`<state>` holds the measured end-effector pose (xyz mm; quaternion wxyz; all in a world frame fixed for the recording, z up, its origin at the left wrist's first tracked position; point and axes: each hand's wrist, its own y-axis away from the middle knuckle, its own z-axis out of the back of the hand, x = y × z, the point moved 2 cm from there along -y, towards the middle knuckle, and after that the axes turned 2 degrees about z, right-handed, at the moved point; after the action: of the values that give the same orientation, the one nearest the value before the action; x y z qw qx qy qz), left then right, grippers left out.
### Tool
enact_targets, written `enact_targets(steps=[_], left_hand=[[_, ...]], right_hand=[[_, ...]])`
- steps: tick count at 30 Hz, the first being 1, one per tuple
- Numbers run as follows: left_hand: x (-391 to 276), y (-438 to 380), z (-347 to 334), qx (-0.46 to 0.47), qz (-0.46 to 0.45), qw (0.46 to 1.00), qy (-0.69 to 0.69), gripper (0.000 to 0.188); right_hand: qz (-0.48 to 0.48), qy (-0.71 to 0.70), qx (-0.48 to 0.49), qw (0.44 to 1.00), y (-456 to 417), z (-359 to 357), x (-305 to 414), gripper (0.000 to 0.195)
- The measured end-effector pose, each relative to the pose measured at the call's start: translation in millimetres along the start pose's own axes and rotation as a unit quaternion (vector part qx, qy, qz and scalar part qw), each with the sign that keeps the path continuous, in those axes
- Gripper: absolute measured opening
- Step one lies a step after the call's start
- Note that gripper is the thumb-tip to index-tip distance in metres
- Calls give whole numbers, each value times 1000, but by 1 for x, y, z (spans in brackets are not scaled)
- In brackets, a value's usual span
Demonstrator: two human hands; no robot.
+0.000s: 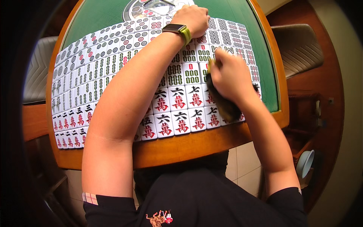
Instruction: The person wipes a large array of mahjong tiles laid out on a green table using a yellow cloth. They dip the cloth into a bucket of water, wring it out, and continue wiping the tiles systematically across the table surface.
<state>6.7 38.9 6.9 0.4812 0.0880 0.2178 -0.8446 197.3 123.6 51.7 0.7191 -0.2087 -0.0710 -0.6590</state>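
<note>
Rows of white mahjong tiles (179, 122) lie face up, edge to edge, across the near part of a green felt table (93, 17) with a wooden rim. My left hand (192, 18), a green-banded watch on its wrist, rests with curled fingers at the far edge of the tiles, above the circle-marked rows; its fingertips are hidden. My right hand (231, 73) is closed on a dark and yellowish cloth-like item (222, 106), blurred, which lies over tiles at the right side. My left forearm covers many tiles in the middle.
A round centre console (132, 10) of the mahjong table is beyond the tiles. Padded chairs stand at the left (39, 68) and right (297, 46). A pale basin (305, 164) is low at the right. The table's wooden rim (187, 147) runs close to my body.
</note>
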Motion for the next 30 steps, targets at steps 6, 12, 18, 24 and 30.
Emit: enact_targets(steps=[6,12,18,24,30], left_hand=[[-2,4,1,10,17,1000,-3,35],[0,3,0,7,0,1000,8,35],[3,0,-4,-11,-8,1000,19,35],[-6,3,12,32,14,999,25,38],[-30,7,54,132,22,990,-47,43]], right_hand=[[9,-20,65,998,13,5,3,12],[1,16,60,998,4,4,3,12],[54,4,-60,997,-12,-4,-6,12],[-53,-55,2,997,35,1,-40,18],[-21,-85,-127,988,92,25,-46,18]])
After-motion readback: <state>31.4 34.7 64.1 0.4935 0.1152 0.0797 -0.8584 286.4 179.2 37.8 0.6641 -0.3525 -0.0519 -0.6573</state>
